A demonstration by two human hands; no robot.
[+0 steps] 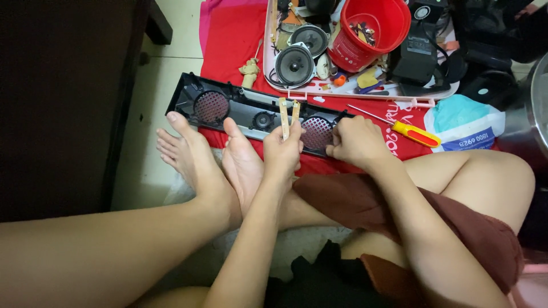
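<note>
A long black speaker panel [251,111] with round mesh grilles lies on a red cloth [234,34] on the floor, just beyond the person's feet. The left hand [283,149] fingers are clenched around two pale flat strips [288,114]; the right hand [355,140] fingers press the panel's edge. A yellow-handled screwdriver [408,131] lies just beside it.
</note>
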